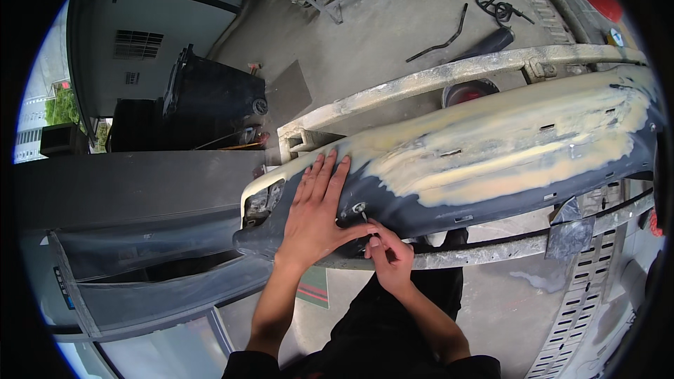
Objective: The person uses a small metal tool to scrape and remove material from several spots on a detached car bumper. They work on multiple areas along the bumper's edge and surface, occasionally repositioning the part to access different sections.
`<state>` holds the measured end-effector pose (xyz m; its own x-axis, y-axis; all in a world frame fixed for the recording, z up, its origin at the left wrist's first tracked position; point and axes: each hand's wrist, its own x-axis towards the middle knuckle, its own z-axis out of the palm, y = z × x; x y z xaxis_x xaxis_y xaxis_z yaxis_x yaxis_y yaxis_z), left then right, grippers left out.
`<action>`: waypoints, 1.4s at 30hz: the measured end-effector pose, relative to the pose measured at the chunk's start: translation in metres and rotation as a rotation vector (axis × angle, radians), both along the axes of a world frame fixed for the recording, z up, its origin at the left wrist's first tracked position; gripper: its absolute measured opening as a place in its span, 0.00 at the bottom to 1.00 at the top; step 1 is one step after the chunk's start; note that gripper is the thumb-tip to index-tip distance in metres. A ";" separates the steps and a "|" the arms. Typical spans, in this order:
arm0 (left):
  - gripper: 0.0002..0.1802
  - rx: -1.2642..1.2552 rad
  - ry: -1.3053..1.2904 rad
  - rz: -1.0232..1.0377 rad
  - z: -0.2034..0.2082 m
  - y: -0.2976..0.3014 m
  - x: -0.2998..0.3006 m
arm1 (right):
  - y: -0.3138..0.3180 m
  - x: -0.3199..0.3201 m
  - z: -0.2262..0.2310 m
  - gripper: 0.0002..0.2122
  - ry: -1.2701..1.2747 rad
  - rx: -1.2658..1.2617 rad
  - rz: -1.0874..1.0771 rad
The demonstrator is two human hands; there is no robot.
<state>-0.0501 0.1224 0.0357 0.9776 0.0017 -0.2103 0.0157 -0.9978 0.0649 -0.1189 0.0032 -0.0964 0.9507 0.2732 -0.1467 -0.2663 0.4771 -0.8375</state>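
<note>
Head view: both hands on one patched, dark panel

The long, curved panel [407,212] lies across two rails, running from left of the person to the far right. Its far edge follows the pale far rail [435,83]; its near edge sits just beyond the near rail [484,255], with a gap showing between them toward the right. Concrete floor [358,56] stretches from the far rail to a metal frame [331,10], giving open room on that side. On the near side, the person's legs stand close to the near rail.

The panel is dark grey, broadly covered with a cream coating [463,177] that is streaked and uneven, with ragged borders toward the near side. Several small slots pierce it, and a larger opening [264,203] sits at its left end.

The left hand [317,212] lies open and flat on the panel, fingers pointing far, thumb out to the right. The right hand [390,258] is at the near edge, its thumb and forefinger drawn together beside the left thumb; whether they grip anything cannot be told.

Counted: one panel, two hands, two rails, one wheeled bin [210,91] at far left, one bucket [472,91] beyond the panel, and one grey sheet [570,237] draped on the near rail.
</note>
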 end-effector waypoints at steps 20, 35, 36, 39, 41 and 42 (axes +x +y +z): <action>0.55 -0.027 -0.008 0.068 -0.008 -0.004 0.008 | -0.002 0.008 -0.004 0.18 0.048 0.065 0.028; 0.51 0.003 -0.044 0.078 -0.011 -0.009 0.004 | -0.007 0.009 -0.008 0.18 0.106 0.192 0.074; 0.50 0.001 -0.045 0.078 -0.011 -0.009 0.003 | -0.008 0.010 -0.009 0.17 0.088 0.178 0.077; 0.50 -0.002 -0.052 0.084 -0.011 -0.011 0.003 | -0.009 0.011 -0.008 0.18 0.056 0.104 0.076; 0.50 0.003 -0.065 0.078 -0.012 -0.011 0.002 | -0.001 0.015 -0.004 0.18 0.040 0.091 0.016; 0.50 0.010 -0.075 0.069 -0.012 -0.010 0.003 | 0.001 0.016 -0.001 0.18 0.033 0.086 -0.016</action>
